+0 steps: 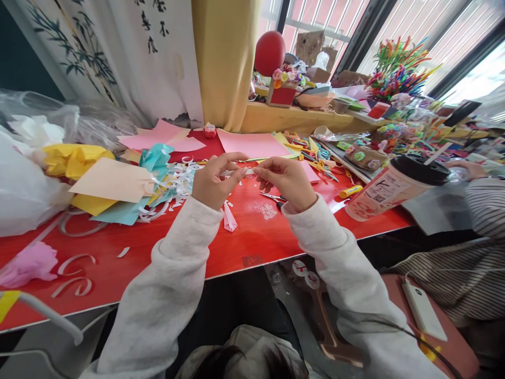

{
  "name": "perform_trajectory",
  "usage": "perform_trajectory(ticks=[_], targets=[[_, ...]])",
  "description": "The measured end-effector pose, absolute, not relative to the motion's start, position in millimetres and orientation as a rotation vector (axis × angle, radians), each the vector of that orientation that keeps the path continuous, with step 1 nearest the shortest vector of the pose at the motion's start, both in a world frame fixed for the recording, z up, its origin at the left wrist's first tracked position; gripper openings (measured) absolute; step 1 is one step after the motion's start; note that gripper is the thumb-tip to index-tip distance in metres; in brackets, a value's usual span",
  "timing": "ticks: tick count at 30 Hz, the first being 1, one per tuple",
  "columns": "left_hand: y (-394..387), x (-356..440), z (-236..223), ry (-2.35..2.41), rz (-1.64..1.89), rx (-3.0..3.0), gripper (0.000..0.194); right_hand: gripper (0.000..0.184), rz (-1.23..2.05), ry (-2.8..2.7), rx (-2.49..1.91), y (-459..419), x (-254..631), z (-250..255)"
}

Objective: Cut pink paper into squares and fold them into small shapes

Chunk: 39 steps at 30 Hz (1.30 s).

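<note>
My left hand and my right hand are raised over the red table, fingertips pinched together on a thin pale paper strip stretched between them. Both wear light grey sleeves. A folded pink paper piece lies on the table just below my left wrist. Small scissors lie under my right hand. A heap of white paper shreds sits left of my left hand.
Pink, peach, yellow and teal paper sheets pile at the left, beside plastic bags. A lidded drink cup stands at the right near another person's striped sleeve. Colourful craft pieces crowd the back shelf.
</note>
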<state>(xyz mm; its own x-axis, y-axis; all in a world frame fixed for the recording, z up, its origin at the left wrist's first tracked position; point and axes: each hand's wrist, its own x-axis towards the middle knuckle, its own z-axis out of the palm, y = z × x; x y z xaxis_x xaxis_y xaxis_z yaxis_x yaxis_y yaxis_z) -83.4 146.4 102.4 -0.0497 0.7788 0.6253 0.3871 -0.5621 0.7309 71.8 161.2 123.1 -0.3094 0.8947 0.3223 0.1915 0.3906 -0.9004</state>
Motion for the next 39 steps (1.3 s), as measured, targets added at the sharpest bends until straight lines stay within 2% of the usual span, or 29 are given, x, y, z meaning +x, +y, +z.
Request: perform_trajectory(ticks=[5, 11, 15, 19, 21, 24, 27, 30, 32, 34, 36, 39], targets=[[147.7, -85.8, 101.7, 1.163, 1.651, 1.866, 0.021, 0.027, 1.011, -1.704, -1.000, 165.5, 72.1, 122.1], [159.3, -107.7, 102.7, 1.188, 1.820, 1.744, 0.020, 0.040, 0.797, -1.739, -1.273, 175.9, 89.2, 101.5], [161.9, -120.9, 102.3, 1.413, 1.855, 1.902, 0.022, 0.035, 0.592, -2.327, -1.310, 155.5, 72.5, 72.1], [141.0, -126.9, 94.7, 1.688, 1.758, 2.077, 0.026, 0.051, 0.341, -2.395, -1.464, 133.4, 39.0, 48.6], [121.8, -129.1, 86.9, 1.896, 1.647, 2.167, 0.026, 0.053, 0.285, -2.369, -1.543, 130.4, 29.6, 43.1], [90.1, -132.4, 70.1, 2.162, 1.368, 2.274, 0.028, 0.043, 0.410, -2.337, -1.522, 133.5, 31.0, 40.0], [65.3, -136.1, 50.2, 2.174, 0.990, 2.397, 0.028, 0.032, 0.617, -2.190, -1.415, 136.4, 45.1, 41.1], [54.1, -137.8, 37.4, 2.088, 0.679, 2.491, 0.022, 0.025, 1.066, -1.924, -1.264, 132.0, 60.9, 46.8], [54.5, -134.7, 38.5, 2.127, 0.739, 2.389, 0.019, 0.028, 1.367, -1.710, -1.163, 124.9, 68.0, 52.2], [59.4, -126.8, 46.8, 2.113, 0.992, 2.149, 0.023, 0.029, 1.536, -1.587, -1.080, 115.9, 71.0, 57.1], [66.4, -115.2, 57.9, 1.907, 1.203, 1.855, 0.030, 0.027, 1.629, -1.566, -1.015, 106.7, 70.4, 60.5], [74.8, -97.5, 68.6, 1.574, 1.231, 1.599, 0.031, 0.027, 1.755, -1.562, -0.953, 94.1, 66.6, 62.9]])
